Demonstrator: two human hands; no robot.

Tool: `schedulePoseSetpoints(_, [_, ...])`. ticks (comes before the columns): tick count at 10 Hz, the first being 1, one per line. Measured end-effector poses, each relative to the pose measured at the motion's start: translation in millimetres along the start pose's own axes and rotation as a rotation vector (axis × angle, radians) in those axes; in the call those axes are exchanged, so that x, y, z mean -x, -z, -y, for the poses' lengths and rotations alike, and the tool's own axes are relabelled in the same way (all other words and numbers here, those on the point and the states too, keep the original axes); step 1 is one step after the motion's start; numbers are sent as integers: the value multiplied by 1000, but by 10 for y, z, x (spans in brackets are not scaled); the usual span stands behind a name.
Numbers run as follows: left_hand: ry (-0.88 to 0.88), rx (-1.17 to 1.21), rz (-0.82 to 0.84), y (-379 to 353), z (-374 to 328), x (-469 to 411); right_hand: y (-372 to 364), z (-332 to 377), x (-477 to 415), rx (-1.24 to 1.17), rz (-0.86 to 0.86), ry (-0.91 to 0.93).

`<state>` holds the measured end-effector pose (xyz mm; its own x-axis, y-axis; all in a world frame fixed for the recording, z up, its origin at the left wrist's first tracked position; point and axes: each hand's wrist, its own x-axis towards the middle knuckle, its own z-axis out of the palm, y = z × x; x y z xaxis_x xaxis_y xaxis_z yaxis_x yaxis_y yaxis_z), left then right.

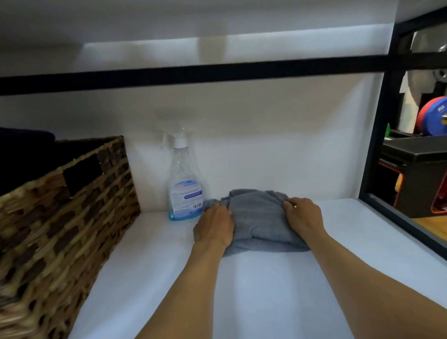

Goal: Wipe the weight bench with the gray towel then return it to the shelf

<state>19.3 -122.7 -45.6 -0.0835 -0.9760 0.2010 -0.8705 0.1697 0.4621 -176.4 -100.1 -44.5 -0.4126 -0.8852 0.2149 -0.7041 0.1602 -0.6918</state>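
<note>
Both hands press on the gray towel [262, 220] at the centre of the frame: the left hand [214, 227] grips its left edge with fingers curled into the cloth, and the right hand [303, 216] pinches its right edge, so each grip is closed on fabric. The towel is a soft, bunched, roughly folded heap of plain gray terry, lying flat between the two hands on the white shelf [147, 297].

Just left of the towel, touching its far corner, stands a clear spray bottle [184, 181] with a little blue liquid; its white and blue label carries a barcode, but the writing is too blurred to read. At the left edge sits a woven basket [52, 238]. At the right edge, beyond the black frame, the weight bench [430, 162] and coloured weight plates [442, 120] show.
</note>
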Motion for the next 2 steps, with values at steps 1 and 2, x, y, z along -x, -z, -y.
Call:
schedulePoseSetpoints(1, [20,101,-90,131,66,151,195,-8,148,-179,44,-16])
schedulePoseSetpoints(2, [17,295,-247,347,-20,311,412,84,346,-259,-62,-25])
